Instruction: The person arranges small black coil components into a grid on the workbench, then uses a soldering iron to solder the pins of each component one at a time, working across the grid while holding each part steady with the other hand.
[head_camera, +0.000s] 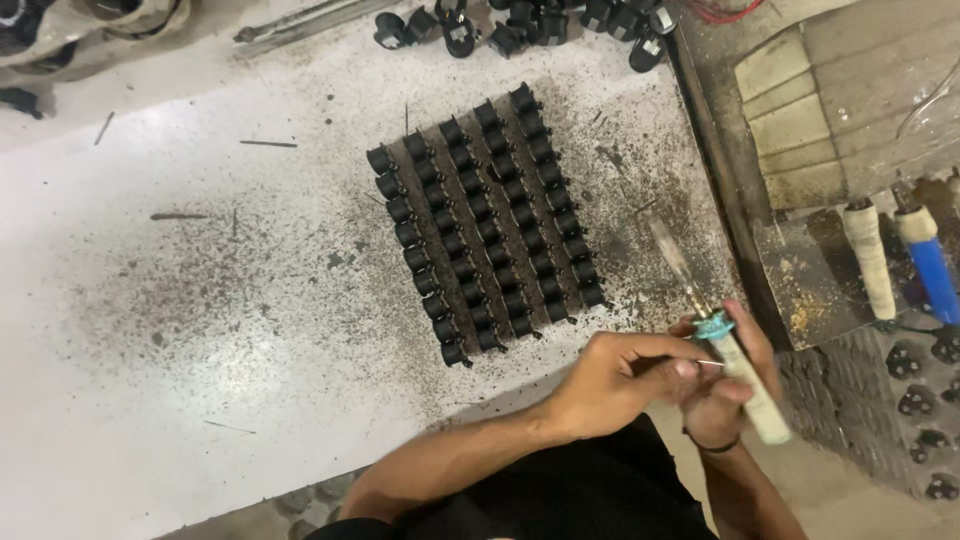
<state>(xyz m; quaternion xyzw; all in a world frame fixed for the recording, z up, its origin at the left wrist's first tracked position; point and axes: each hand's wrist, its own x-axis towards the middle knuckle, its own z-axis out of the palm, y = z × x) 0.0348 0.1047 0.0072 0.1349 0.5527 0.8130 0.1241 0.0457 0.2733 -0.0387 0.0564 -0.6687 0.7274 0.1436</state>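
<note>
Near the table's front edge my right hand (735, 385) grips a soldering iron (735, 355) with a pale wrapped handle, its tip pointing up and away toward the left. My left hand (615, 380) is closed beside it, fingertips pinching a thin wire (708, 362) at the iron's teal collar. Just beyond the hands, several rows of small black bobbin-like parts (485, 225) are packed into a tilted rectangle on the white table (150, 330).
More loose black parts (520, 25) lie along the table's far edge. A dark rail (715, 170) borders the table on the right. Past it rest two more wrapped-handle tools (868, 260), one with a blue grip (935, 275), and black parts (915, 400) on a ribbed mat.
</note>
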